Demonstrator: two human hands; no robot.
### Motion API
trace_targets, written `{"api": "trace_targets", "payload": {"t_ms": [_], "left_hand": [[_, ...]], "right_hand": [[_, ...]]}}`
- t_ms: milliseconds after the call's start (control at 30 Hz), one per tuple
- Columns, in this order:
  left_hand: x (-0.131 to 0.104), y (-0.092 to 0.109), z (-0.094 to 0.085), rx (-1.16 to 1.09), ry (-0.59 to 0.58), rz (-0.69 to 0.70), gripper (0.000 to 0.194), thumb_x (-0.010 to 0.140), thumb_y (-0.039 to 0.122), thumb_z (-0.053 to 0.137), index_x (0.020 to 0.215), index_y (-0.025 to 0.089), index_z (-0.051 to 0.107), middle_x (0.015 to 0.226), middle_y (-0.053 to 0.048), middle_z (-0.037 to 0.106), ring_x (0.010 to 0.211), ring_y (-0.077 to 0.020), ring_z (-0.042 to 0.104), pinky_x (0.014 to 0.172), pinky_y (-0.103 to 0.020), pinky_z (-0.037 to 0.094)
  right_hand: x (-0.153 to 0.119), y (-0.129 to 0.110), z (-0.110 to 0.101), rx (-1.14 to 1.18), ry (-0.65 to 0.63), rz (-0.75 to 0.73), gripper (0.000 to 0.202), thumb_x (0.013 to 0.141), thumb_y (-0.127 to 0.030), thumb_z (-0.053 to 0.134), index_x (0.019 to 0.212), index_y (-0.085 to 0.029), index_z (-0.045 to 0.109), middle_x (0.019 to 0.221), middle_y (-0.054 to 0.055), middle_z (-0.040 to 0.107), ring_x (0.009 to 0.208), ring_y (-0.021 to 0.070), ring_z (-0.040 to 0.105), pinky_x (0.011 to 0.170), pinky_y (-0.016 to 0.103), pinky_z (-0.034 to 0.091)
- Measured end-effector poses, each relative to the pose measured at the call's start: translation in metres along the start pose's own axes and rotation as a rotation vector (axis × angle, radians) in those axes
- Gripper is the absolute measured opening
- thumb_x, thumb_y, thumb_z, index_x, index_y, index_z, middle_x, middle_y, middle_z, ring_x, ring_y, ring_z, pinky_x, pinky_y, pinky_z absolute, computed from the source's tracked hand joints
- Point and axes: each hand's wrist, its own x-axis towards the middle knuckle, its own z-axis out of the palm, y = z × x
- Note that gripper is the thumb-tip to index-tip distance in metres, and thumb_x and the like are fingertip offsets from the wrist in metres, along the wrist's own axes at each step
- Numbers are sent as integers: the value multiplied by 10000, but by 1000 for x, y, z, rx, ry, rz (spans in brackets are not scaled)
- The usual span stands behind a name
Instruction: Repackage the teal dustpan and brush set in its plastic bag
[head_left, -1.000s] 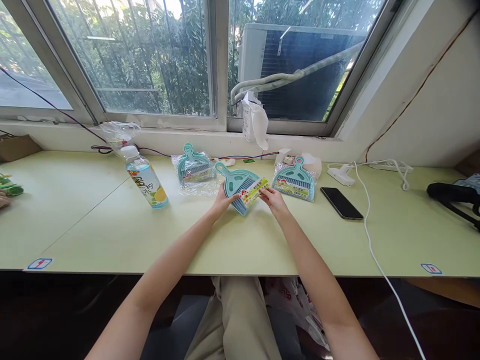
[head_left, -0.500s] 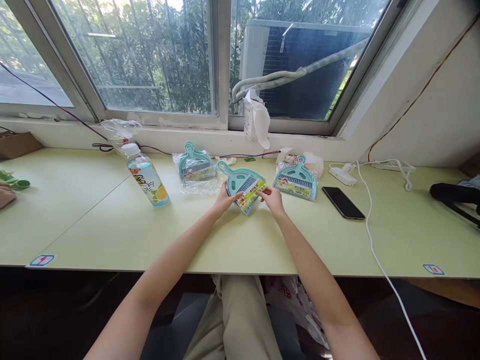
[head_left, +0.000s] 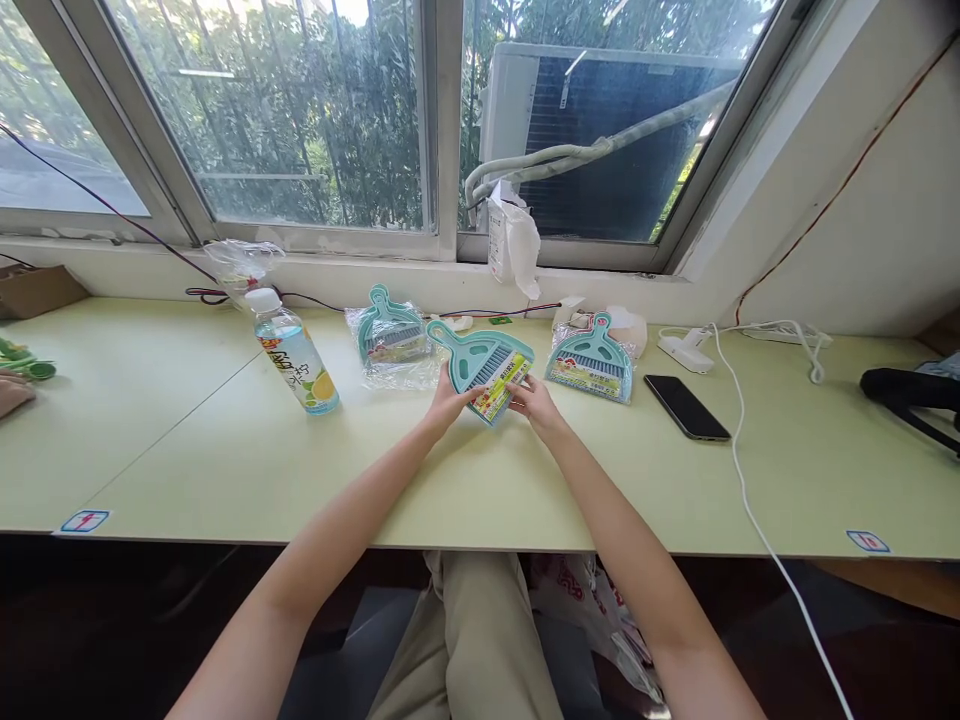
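Between my hands is a teal mini dustpan and brush set (head_left: pixel 474 352) with a yellow-green label, tilted so its handle points up and left. My left hand (head_left: pixel 448 402) grips its lower left side, thumb over the front. On the lower right edge, my right hand (head_left: pixel 534 403) holds it by the label, fingers partly hidden behind. A second dustpan set (head_left: pixel 390 335) lies behind on the left with crinkled clear wrap about it. To the right lies a third dustpan set (head_left: pixel 592 362) in clear wrap.
A drink bottle (head_left: pixel 295 355) stands to the left. On the right are a black phone (head_left: pixel 686 407), a white power strip (head_left: pixel 687 350) and a white cable (head_left: pixel 739 440) running over the table's front edge. Another person's hand (head_left: pixel 13 392) with something green is at far left.
The held dustpan set has turned slightly, its handle shifting left and its right side rising a little. My right hand has moved slightly left along its edge, the fingers going further behind.
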Motion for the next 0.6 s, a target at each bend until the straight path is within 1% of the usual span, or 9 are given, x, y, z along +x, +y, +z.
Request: {"api": "trace_targets", "payload": {"t_ms": [67, 167, 200, 267, 367, 467, 600], "left_hand": [[1, 1, -1, -43, -47, -56, 761, 621, 363, 783, 1248, 205, 382, 1226, -104, 565, 1157, -271, 548, 1005, -457, 433], [4, 2, -7, -184, -201, -188, 628, 715, 343, 661, 1274, 247, 391, 1200, -76, 585, 1070, -255, 602, 924, -469, 494], [5, 1, -9, -224, -246, -212, 611, 715, 318, 641, 1273, 254, 401, 1176, -67, 597, 1042, -249, 614, 905, -468, 506], [7, 0, -14, -253, -295, -217, 638, 670, 252, 655, 1263, 255, 419, 1137, -55, 613, 1017, -238, 623, 899, -456, 513], [7, -1, -18, -213, -304, -204, 712, 626, 202, 707, 1270, 258, 408, 1165, -54, 605, 1052, -235, 608, 927, -441, 499], [4, 1, -16, -162, -301, -191, 720, 635, 229, 738, 1273, 243, 404, 1233, -79, 576, 1133, -270, 562, 940, -458, 485], [1, 5, -12, -133, -301, -114, 742, 616, 236, 771, 1265, 203, 414, 1268, -111, 549, 1188, -312, 514, 940, -484, 470]], "right_hand": [[1, 1, 0, 64, 55, 4, 345, 674, -275, 744, 956, -224, 553, 899, 32, 709, 829, 184, 692, 789, 349, 569], [3, 0, -4, 149, 108, 26, 322, 648, -180, 756, 910, -219, 573, 863, 22, 720, 808, 182, 699, 789, 341, 575], [3, -1, -5, 174, 109, 31, 314, 644, -156, 753, 899, -218, 580, 862, 20, 723, 806, 181, 700, 788, 337, 576], [3, -2, -7, 205, 102, 38, 303, 642, -125, 745, 885, -217, 589, 860, 16, 727, 800, 178, 701, 780, 331, 581], [2, -4, -8, 208, 96, 55, 291, 654, -105, 724, 892, -212, 596, 848, 8, 726, 768, 162, 699, 747, 305, 589], [1, -5, -7, 206, 82, 64, 299, 668, -103, 711, 922, -208, 594, 864, 4, 723, 760, 147, 696, 737, 284, 590], [-1, -7, -7, 168, 86, 63, 324, 672, -110, 719, 943, -219, 580, 860, 1, 716, 756, 152, 695, 757, 312, 591]]}}
